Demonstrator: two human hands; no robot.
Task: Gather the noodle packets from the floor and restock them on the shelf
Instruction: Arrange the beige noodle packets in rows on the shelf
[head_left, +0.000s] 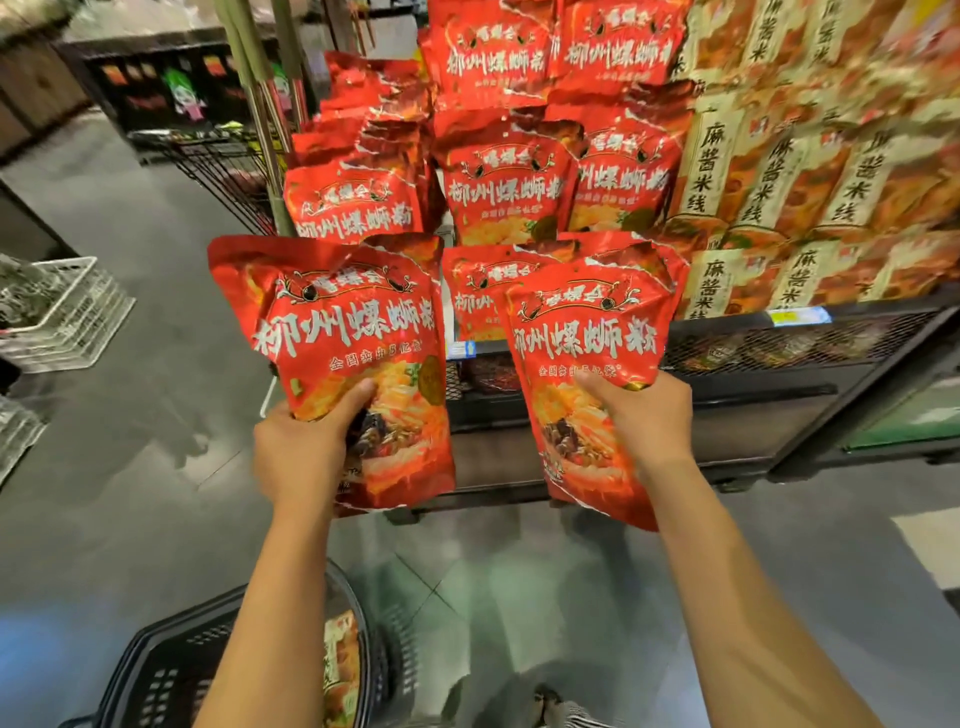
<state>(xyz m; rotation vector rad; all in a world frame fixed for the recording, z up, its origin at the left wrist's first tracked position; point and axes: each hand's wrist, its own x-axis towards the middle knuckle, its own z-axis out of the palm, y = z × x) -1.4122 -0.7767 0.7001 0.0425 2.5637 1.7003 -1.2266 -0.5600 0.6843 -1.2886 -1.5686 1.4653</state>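
Two red noodle packets are held upright in the air just in front of the shelf (779, 332), one in each hand. The left packet (332, 358) faces the camera beside the shelf's left end. The right packet (582, 364) overlaps the lowest row of stocked red packets (509, 187).

The left hand (301, 447) grips its packet at the lower left edge, thumb across the front and fingers hidden behind. The right hand (644, 421) grips the lower right edge of its packet the same way. Both forearms reach forward and up, wrists fairly straight, with the packets well apart.

The step in hand looks like placing the packets. To do it well, each packet should probably go in upright, label outward, and slide into a gap in the matching red rows, not among the beige packets (810, 171) to the right. Placing one at a time would likely keep the crowded front row from tipping. The thin foil bags look crinkly, so a low grip may let the tops flop.

A dark basket (171, 670) stands on the floor (156, 467) below the left arm, with another packet (340, 660) showing inside it. White crates (62, 312) sit at the far left.
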